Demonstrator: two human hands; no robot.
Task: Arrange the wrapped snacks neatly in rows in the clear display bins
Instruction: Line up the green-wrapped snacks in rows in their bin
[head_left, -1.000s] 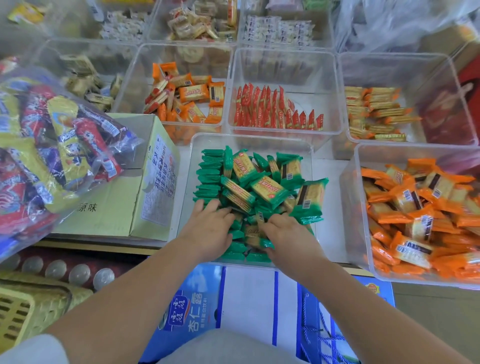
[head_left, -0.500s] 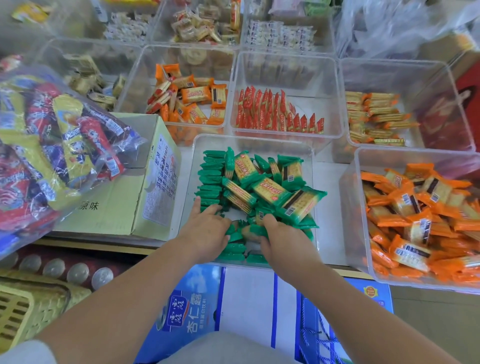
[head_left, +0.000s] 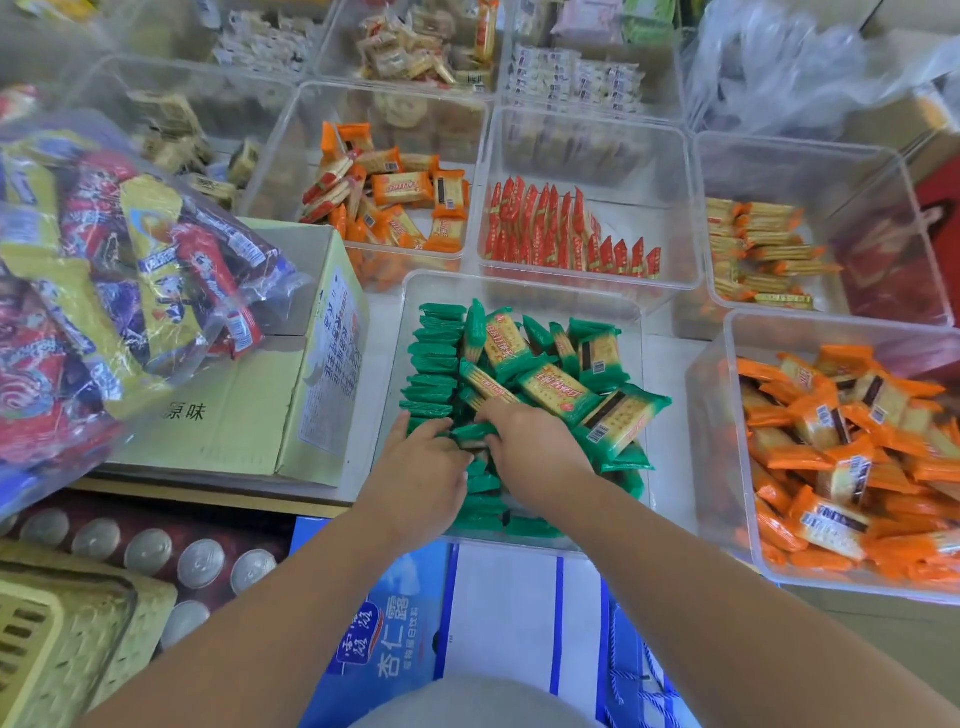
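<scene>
A clear bin (head_left: 524, 285) in front of me holds green-wrapped cracker packs (head_left: 558, 392). Along its left side a row of packs (head_left: 434, 358) stands on edge; the rest lie loose in a heap on the right. My left hand (head_left: 423, 475) rests on the near end of the row, fingers laid over the packs. My right hand (head_left: 535, 447) reaches into the heap beside it, fingers curled round a green pack (head_left: 470, 431) between the two hands. Which packs lie under my palms is hidden.
Clear bins surround it: loose orange packs (head_left: 852, 462) at right, upright red packs (head_left: 561, 234) behind, more orange packs (head_left: 395, 197) back left. A cardboard box (head_left: 249, 415) with a bag of sweets (head_left: 104, 291) stands left. Cans (head_left: 150, 551) and a basket (head_left: 62, 634) sit below.
Both hands have slid further into the bin toward the heap. The loose pack at the right of the heap has tipped down flatter. My right hand has closed on a green pack.
</scene>
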